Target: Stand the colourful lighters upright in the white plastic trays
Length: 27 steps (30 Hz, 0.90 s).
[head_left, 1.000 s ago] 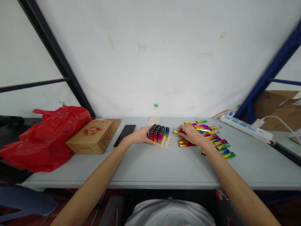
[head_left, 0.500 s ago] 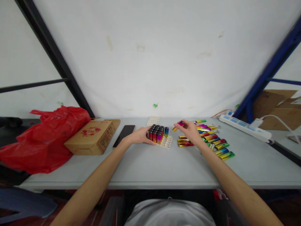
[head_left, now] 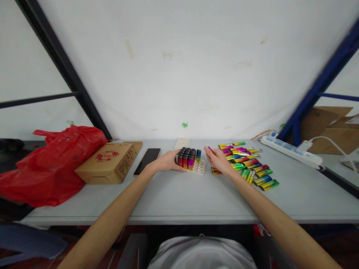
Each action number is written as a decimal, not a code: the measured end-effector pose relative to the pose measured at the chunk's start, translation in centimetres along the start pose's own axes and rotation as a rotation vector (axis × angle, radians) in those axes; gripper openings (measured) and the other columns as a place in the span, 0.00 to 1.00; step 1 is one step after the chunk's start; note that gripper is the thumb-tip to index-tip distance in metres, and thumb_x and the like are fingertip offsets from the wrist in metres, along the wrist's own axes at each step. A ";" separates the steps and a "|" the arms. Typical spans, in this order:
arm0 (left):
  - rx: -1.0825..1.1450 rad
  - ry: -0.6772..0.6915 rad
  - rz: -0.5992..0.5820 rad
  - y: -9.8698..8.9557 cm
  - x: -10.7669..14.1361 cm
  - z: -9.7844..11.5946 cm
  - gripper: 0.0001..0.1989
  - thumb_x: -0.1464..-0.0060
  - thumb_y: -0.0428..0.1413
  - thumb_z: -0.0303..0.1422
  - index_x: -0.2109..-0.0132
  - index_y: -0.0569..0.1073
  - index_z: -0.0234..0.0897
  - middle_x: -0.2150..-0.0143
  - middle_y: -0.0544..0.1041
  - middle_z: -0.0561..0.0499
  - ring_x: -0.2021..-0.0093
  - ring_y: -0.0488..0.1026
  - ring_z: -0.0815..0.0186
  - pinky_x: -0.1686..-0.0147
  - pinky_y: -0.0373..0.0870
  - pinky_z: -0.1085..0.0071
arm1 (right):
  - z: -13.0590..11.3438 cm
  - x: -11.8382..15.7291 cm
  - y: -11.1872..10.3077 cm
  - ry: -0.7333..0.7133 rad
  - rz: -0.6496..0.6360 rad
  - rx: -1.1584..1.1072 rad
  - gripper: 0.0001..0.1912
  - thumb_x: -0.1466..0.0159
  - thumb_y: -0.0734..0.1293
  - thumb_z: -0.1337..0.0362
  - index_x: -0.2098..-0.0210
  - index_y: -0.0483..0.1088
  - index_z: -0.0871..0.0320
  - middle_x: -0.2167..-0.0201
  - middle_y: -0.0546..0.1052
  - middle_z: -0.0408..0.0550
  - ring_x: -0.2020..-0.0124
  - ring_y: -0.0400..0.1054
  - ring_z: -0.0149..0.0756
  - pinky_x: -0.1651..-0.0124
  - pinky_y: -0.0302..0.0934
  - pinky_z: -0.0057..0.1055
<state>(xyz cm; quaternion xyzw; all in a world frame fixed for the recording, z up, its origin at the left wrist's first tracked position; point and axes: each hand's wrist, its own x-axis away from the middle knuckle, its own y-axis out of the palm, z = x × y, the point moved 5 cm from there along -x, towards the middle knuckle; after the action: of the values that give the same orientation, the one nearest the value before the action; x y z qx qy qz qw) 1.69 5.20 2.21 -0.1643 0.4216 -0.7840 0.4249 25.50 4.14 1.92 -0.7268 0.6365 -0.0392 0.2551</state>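
A block of upright lighters with shiny graded colours and black upper ends stands on a cream tray of round pockets. My left hand curves around the block's left side, thumb along the front, fingers behind. One blue lighter stands at the right of the block. Just right of the tray, my right hand is closed on a lighter; only its purple end shows past the fingers. Many lighters lie on their sides to the right, a few partly hidden under my right hand.
A second cream tray lies near the wall. Left of my left hand are a black phone, a cardboard box and a red plastic bag. A white power strip runs along the table's right side.
My right hand has turned and shifted slightly left with its lighter, hiding more of it and uncovering more of the lying lighters. The left hand stays around the block.
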 end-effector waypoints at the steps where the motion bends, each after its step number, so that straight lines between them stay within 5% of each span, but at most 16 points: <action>1: 0.002 0.004 0.001 0.0 0.0 0.0 0.45 0.58 0.72 0.53 0.36 0.71 0.39 0.40 0.80 0.45 0.43 0.78 0.48 0.42 0.72 0.60 | -0.1 0.1 -0.1 -0.014 0.029 0.061 0.34 0.34 0.56 0.31 0.79 0.57 0.53 0.83 0.58 0.39 0.80 0.54 0.30 0.77 0.49 0.29; 7: 0.010 0.007 -0.001 -0.1 0.1 0.2 0.45 0.57 0.72 0.52 0.36 0.71 0.39 0.40 0.80 0.45 0.44 0.79 0.48 0.42 0.73 0.60 | -0.7 0.4 -0.5 -0.062 0.174 0.259 0.32 0.37 0.59 0.35 0.83 0.51 0.52 0.82 0.51 0.40 0.78 0.49 0.30 0.73 0.42 0.31; 19: -0.002 0.002 0.003 0.0 0.0 0.0 0.45 0.58 0.72 0.53 0.36 0.71 0.40 0.42 0.82 0.46 0.44 0.79 0.48 0.42 0.73 0.59 | -1.0 0.3 0.2 -0.178 0.101 0.336 0.23 0.33 0.58 0.49 0.80 0.53 0.53 0.83 0.59 0.40 0.77 0.54 0.32 0.72 0.45 0.31; 27: 0.006 -0.003 -0.001 -0.1 0.1 0.2 0.45 0.57 0.72 0.52 0.35 0.71 0.40 0.42 0.81 0.46 0.43 0.78 0.48 0.41 0.72 0.59 | -2.0 0.8 -0.2 -0.245 0.052 0.318 0.17 0.25 0.56 0.48 0.63 0.64 0.53 0.72 0.72 0.43 0.69 0.67 0.37 0.65 0.56 0.31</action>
<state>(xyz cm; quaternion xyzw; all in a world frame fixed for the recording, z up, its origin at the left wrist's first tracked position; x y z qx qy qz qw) 1.75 5.04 2.40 -0.1645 0.4187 -0.7852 0.4256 25.07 2.74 3.52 -0.6600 0.6052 -0.0438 0.4430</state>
